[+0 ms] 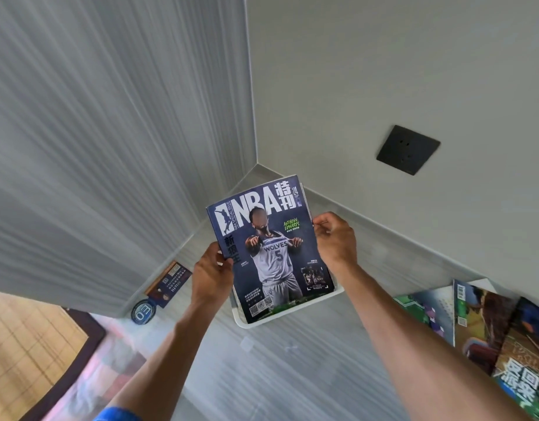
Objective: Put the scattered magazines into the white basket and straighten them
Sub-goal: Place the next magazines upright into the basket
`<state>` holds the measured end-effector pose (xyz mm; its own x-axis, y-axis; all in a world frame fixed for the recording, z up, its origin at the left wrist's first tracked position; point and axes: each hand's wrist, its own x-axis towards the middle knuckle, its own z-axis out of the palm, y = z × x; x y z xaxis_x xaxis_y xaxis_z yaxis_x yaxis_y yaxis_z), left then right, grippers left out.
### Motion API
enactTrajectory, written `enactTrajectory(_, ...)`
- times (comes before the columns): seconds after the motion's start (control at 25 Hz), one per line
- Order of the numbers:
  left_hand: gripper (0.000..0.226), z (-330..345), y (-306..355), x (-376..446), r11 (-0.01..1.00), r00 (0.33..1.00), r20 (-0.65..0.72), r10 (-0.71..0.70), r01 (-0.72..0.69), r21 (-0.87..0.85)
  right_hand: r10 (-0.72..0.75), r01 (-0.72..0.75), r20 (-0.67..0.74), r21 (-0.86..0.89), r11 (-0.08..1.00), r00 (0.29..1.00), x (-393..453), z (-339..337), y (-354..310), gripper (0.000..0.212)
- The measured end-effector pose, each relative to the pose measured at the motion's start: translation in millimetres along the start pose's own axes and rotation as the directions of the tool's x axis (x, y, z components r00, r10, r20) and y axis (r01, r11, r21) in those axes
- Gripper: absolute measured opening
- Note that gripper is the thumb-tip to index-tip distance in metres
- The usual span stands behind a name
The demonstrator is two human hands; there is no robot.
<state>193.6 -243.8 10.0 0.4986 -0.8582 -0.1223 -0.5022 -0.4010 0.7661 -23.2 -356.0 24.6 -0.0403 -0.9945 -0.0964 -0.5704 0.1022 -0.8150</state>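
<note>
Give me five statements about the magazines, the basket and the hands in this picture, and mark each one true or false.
1. Both hands hold the NBA magazine. True: the left hand grips its left edge, the right hand its right edge.
2. The NBA magazine lies flat on the floor. False: it is held up over the white basket.
3. Other magazines lie on the floor to the right. True.
4. The wall socket is white. False: it is black.
5. The basket stands on the wooden mat. False: it stands on the grey floor near the corner.
</note>
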Motion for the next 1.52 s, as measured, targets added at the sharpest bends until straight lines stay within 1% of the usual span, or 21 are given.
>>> enactTrajectory(0.12, 0.015, 0.5, -0.6, 6.0, 0.999, 0.999, 0.033, -0.018, 0.016, 0.047, 0.072, -0.072, 0.136, -0.007, 0.997, 0.988, 1.3, 3.0, 8.4, 0.02)
enactTrajectory(0.28, 0.01, -0.8, -2.1, 17.1, 0.98, 0.999, 0.028, -0.026, 0.02, 0.197, 0.126, -0.117, 0.209, -0.055, 0.992, 0.97, 1.3, 2.3, 29.7, 0.03)
enactTrajectory(0.36, 0.012, 1.5, 1.3, 24.4, 0.958, 0.997, 0.035, -0.061, 0.049, 0.282, 0.13, -0.11, 0.243, -0.094, 0.989, 0.961, -0.1, 1.7, 36.1, 0.034)
enactTrajectory(0.4, 0.016, 3.2, 2.6, 25.7, 0.93, 0.996, 0.027, -0.086, 0.07, 0.361, 0.119, -0.092, 0.259, -0.114, 0.989, 0.959, -2.1, 1.1, 37.8, 0.037)
enactTrajectory(0.48, 0.027, 2.4, 4.5, 21.6, 0.867, 0.992, -0.037, -0.119, 0.122, 0.483, 0.073, -0.029, 0.306, -0.146, 0.989, 0.949, -13.0, -2.2, 39.6, 0.047)
enactTrajectory(0.52, 0.029, 0.6, 6.3, 15.6, 0.873, 0.993, -0.064, -0.097, 0.115, 0.474, 0.055, -0.009, 0.312, -0.148, 0.989, 0.948, -23.4, -5.8, 40.8, 0.05)
enactTrajectory(0.56, 0.025, 1.7, 7.5, 6.4, 0.916, 0.997, -0.064, -0.037, 0.059, 0.396, 0.041, -0.005, 0.286, -0.123, 0.992, 0.957, -36.6, -12.1, 44.9, 0.05)
enactTrajectory(0.6, 0.019, 6.4, 8.9, -7.6, 0.962, 0.997, -0.048, 0.052, -0.038, 0.27, 0.032, -0.017, 0.226, -0.069, 0.997, 0.973, -52.5, -20.7, 52.5, 0.047)
enactTrajectory(0.64, 0.012, 14.0, 13.7, -25.1, 0.979, 0.99, -0.025, 0.139, -0.134, 0.153, 0.035, -0.034, 0.154, -0.011, 0.999, 0.987, -69.4, -29.7, 64.6, 0.043)
enactTrajectory(0.72, 0.011, 36.4, 30.0, -63.7, 0.97, 0.969, 0.047, 0.244, -0.244, -0.017, 0.078, -0.08, 0.06, 0.03, 0.996, 0.995, -107.5, -49.9, 97.5, 0.039)
enactTrajectory(0.76, 0.015, 51.4, 39.5, -81.1, 0.959, 0.954, 0.107, 0.279, -0.271, -0.078, 0.119, -0.119, 0.048, 0.0, 0.993, 0.992, -124.2, -61.1, 114.6, 0.04)
enactTrajectory(0.84, 0.026, 91.5, 60.2, -117.8, 0.942, 0.907, 0.256, 0.333, -0.306, -0.139, 0.232, -0.226, 0.023, -0.157, 0.961, 0.972, -154.8, -94.1, 155.5, 0.044)
enactTrajectory(0.96, 0.037, 142.5, 87.8, -164.7, 0.93, 0.818, 0.443, 0.366, -0.34, -0.142, 0.35, -0.352, -0.084, -0.42, 0.836, 0.933, -187.9, -156.6, 211.7, 0.046)
enactTrajectory(1.04, 0.034, 161.2, 96.7, -185.1, 0.915, 0.786, 0.473, 0.399, -0.371, -0.157, 0.337, -0.392, -0.2, -0.493, 0.776, 0.92, -196.4, -191.9, 237.4, 0.041)
enactTrajectory(1.12, 0.029, 171.6, 98.2, -199.6, 0.909, 0.784, 0.46, 0.416, -0.382, -0.17, 0.326, -0.41, -0.25, -0.502, 0.762, 0.912, -194.0, -218.6, 261.8, 0.046)
enactTrajectory(1.16, 0.028, 175.8, 98.0, -205.9, 0.909, 0.789, 0.454, 0.413, -0.382, -0.163, 0.367, -0.433, -0.231, -0.505, 0.747, 0.901, -190.0, -228.2, 275.0, 0.055)
enactTrajectory(1.24, 0.028, 180.9, 94.5, -215.5, 0.917, 0.799, 0.455, 0.393, -0.378, -0.128, 0.516, -0.488, -0.122, -0.561, 0.668, 0.848, -183.2, -237.6, 296.1, 0.077)
enactTrajectory(1.28, 0.028, 182.6, 91.8, -218.8, 0.92, 0.801, 0.461, 0.383, -0.375, -0.112, 0.564, -0.483, -0.069, -0.608, 0.63, 0.823, -183.1, -237.1, 303.6, 0.082)
enactTrajectory(1.32, 0.027, 184.2, 89.0, -222.0, 0.922, 0.801, 0.466, 0.375, -0.373, -0.1, 0.571, -0.455, -0.04, -0.65, 0.608, 0.82, -185.7, -233.1, 309.9, 0.083)
enactTrajectory(1.4, 0.026, 188.6, 85.9, -228.4, 0.93, 0.796, 0.493, 0.352, -0.359, -0.085, 0.503, -0.369, -0.022, -0.707, 0.603, 0.864, -197.6, -221.4, 312.8, 0.081)
enactTrajectory(1.52, 0.027, 200.1, 86.2, -238.9, 0.954, 0.781, 0.566, 0.263, -0.296, -0.034, 0.432, -0.265, 0.068, -0.701, 0.662, 0.899, -224.1, -198.7, 296.2, 0.084)
